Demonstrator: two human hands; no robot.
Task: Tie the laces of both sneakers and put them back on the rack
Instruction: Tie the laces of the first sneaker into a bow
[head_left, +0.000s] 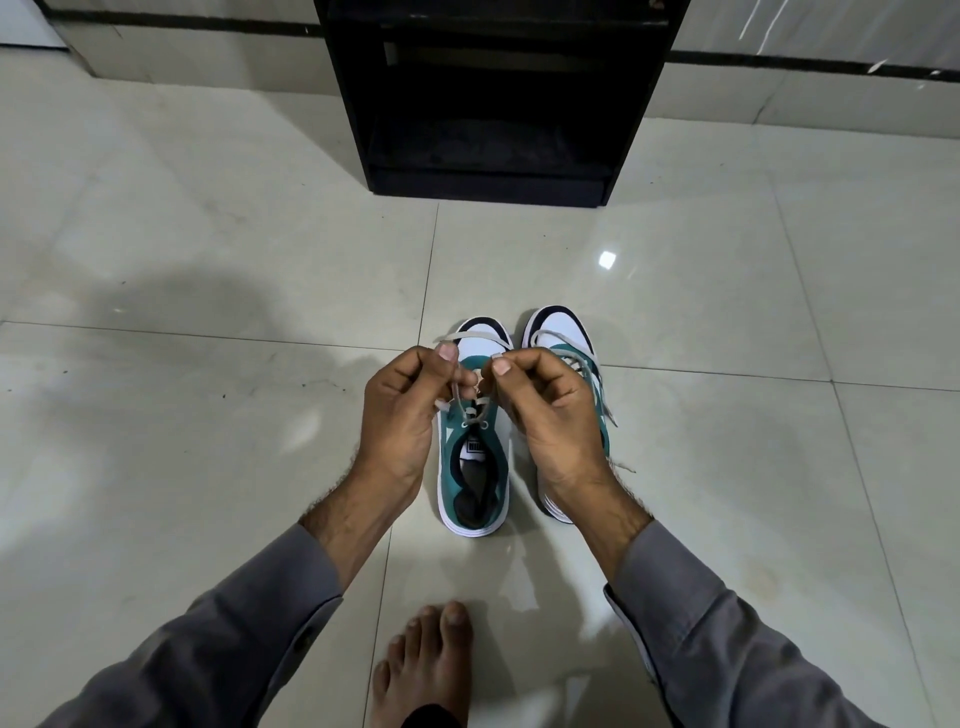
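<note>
Tying was under way on the left teal-and-white sneaker (474, 467), which sat on the pale tiled floor (208, 260) directly beneath both hands. The left hand (400, 410) and right hand (545, 415) each pinched a strand of its grey lace (470, 410). Beside the right hand, the second sneaker (563, 332) lay with loose laces. Judging by this, the next move called for crossing and cinching the strands; the black wooden rack (493, 93) stood well beyond.

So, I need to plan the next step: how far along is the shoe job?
Nothing looks finished. In hand: the left hand and right hand pinch the laces of the left sneaker. Left: the right sneaker, laces loose, then both onto the black rack.
</note>
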